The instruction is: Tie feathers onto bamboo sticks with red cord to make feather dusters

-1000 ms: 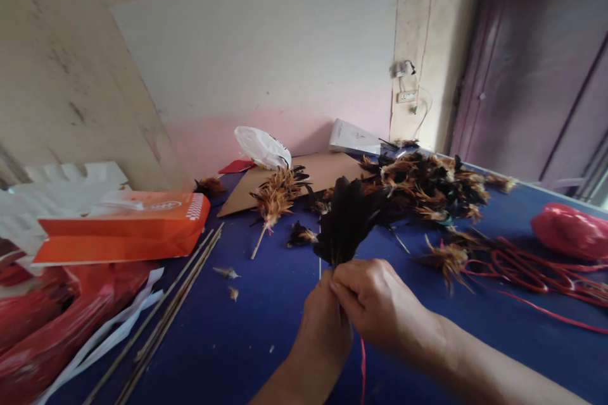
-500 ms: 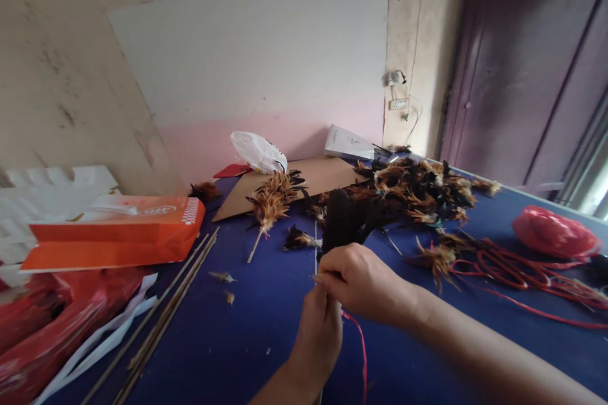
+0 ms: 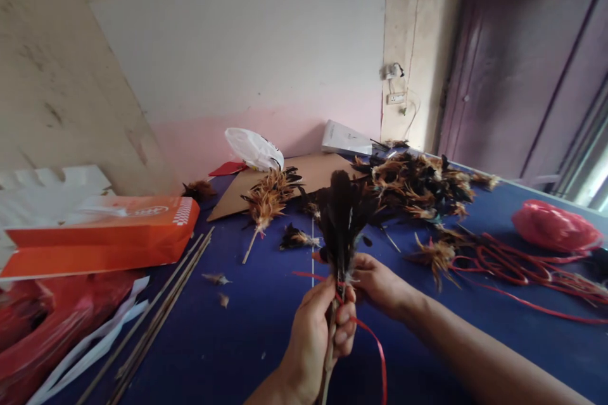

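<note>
My left hand (image 3: 313, 335) is closed around a thin wooden stick (image 3: 329, 354), held upright with a bunch of long black feathers (image 3: 341, 215) at its top. Red plastic string (image 3: 380, 354) crosses the stick at the base of the feathers; one end points left and a longer tail hangs down on the right. My right hand (image 3: 380, 281) is at the far side of the bunch, close to the feather base. Feathers and stick hide most of its fingers, so its grip cannot be made out.
Brown-and-black feathers (image 3: 418, 183) lie heaped at the back right. A partly feathered stick (image 3: 266, 202) rests by flat cardboard (image 3: 313, 174). Bare sticks (image 3: 161, 310) and an orange bag (image 3: 104, 240) lie left. Red string coils (image 3: 508, 259) and a pink bundle (image 3: 553, 228) are right.
My right hand has moved from the front of the stick, above my left hand, to behind the feathers. My left hand has turned, and the stick and string now show.
</note>
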Action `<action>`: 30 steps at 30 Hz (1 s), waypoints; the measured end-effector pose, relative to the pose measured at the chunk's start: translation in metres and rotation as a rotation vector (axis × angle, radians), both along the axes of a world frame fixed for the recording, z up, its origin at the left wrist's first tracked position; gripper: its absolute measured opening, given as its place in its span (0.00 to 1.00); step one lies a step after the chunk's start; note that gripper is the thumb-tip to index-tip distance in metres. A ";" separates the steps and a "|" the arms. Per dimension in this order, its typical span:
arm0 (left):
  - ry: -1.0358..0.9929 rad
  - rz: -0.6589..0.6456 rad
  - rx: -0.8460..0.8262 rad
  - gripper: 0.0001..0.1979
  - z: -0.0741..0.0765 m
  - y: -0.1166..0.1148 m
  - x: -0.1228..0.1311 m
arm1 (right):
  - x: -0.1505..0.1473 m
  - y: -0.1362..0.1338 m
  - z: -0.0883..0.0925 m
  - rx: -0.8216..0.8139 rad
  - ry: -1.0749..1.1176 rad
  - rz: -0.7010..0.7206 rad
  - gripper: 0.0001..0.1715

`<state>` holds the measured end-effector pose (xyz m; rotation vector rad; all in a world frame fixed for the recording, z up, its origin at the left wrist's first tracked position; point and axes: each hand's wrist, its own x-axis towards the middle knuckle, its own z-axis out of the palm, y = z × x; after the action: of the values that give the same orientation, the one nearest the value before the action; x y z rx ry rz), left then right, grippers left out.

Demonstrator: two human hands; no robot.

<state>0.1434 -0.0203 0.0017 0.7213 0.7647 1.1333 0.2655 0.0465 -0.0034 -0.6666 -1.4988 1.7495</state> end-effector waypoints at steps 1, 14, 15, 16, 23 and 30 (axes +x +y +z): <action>-0.030 -0.033 -0.015 0.18 0.000 -0.001 0.001 | -0.005 0.000 0.000 -0.036 0.051 0.044 0.17; 0.143 0.137 -0.067 0.20 -0.007 0.018 -0.014 | -0.007 0.002 -0.002 0.231 -0.253 -0.166 0.07; 0.166 0.155 -0.074 0.21 -0.008 0.021 -0.015 | -0.009 0.000 -0.002 0.247 -0.287 -0.231 0.07; 0.186 0.169 -0.071 0.22 -0.009 0.023 -0.016 | -0.010 -0.002 -0.003 0.248 -0.303 -0.274 0.06; 0.360 0.230 0.062 0.24 -0.015 0.027 -0.014 | -0.017 -0.014 -0.002 0.066 -0.163 -0.310 0.17; 0.363 0.089 0.041 0.21 -0.011 0.024 -0.023 | -0.014 -0.008 -0.010 -0.185 0.026 -0.278 0.17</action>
<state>0.1208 0.0032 -0.0094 0.9493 1.0899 1.1140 0.2518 0.0385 -0.0137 -0.8974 -1.1718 1.6846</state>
